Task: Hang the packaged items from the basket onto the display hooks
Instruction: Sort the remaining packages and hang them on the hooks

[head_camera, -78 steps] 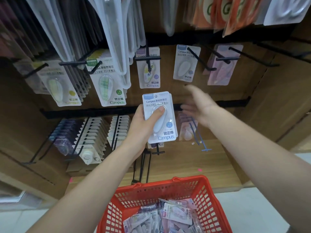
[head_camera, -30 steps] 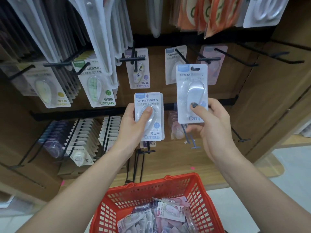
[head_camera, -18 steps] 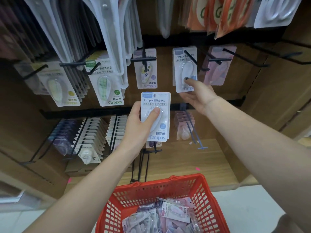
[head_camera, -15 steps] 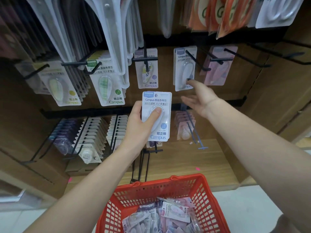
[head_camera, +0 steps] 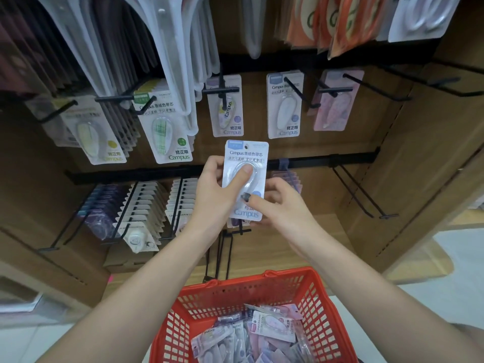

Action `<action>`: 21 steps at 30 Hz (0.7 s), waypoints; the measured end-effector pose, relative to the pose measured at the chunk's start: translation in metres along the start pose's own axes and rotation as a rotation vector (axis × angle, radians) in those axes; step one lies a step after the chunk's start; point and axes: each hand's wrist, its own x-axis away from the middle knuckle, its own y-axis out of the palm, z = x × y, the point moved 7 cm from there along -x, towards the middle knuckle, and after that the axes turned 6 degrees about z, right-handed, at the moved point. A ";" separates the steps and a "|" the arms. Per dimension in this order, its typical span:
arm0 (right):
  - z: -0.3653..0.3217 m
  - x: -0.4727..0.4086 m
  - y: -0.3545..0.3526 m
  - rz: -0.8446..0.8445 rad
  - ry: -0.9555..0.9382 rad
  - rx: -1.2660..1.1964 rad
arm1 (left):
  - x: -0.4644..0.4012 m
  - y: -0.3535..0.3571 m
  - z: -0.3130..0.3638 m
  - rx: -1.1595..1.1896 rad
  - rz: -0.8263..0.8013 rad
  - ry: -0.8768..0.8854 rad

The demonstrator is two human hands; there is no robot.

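**Two hands on one pack, hook not yet reached**

One blue-topped pack [head_camera: 245, 179] stands upright in front of the shelf, just below the hanging blue pack [head_camera: 284, 104] and well above the basket [head_camera: 319, 305]. The left hand [head_camera: 213, 195] grasps it from the left edge, thumb pressed across the clear blister. The right hand [head_camera: 282, 205] pinches its lower right corner, thumb on the front, fingers behind. More than one card may be stacked there; I cannot tell how many.

Up and right of the pack, the hook [head_camera: 298, 91] carrying the hanging blue pack juts toward the camera, its tip free. Left of that hook a purple pack [head_camera: 226, 108] hangs; right of it, a pink pack [head_camera: 334, 100]. Below the pack, the basket holds a loose heap of further packs.

Risks, as I judge them: the hang hole at the pack's top is small, so a tilted approach could miss the hook tip and bend the card. If cards are stacked, one could slip free during the handover and drop. Picking the neighbouring hook would mix colours.
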 end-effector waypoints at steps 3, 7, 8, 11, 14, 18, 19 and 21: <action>-0.005 0.004 -0.002 -0.002 -0.040 -0.014 | 0.003 -0.002 0.004 0.008 0.019 -0.010; -0.005 0.009 -0.007 -0.026 -0.019 -0.065 | 0.011 -0.005 0.008 -0.036 -0.004 0.039; -0.005 0.010 -0.006 -0.033 -0.013 -0.075 | 0.015 -0.005 0.008 -0.054 -0.025 0.063; -0.007 0.016 -0.004 -0.032 -0.020 -0.091 | 0.024 -0.002 0.014 -0.073 -0.056 0.114; -0.014 0.021 -0.011 0.016 -0.107 -0.070 | 0.026 0.001 0.025 -0.078 -0.057 0.140; -0.022 0.025 -0.031 0.086 -0.176 -0.025 | 0.028 -0.008 0.039 -0.165 -0.070 0.176; -0.024 0.026 -0.038 0.106 -0.190 -0.029 | 0.029 -0.011 0.042 -0.178 -0.085 0.185; -0.027 0.027 -0.052 0.136 -0.224 -0.090 | 0.031 -0.017 0.048 -0.196 -0.118 0.209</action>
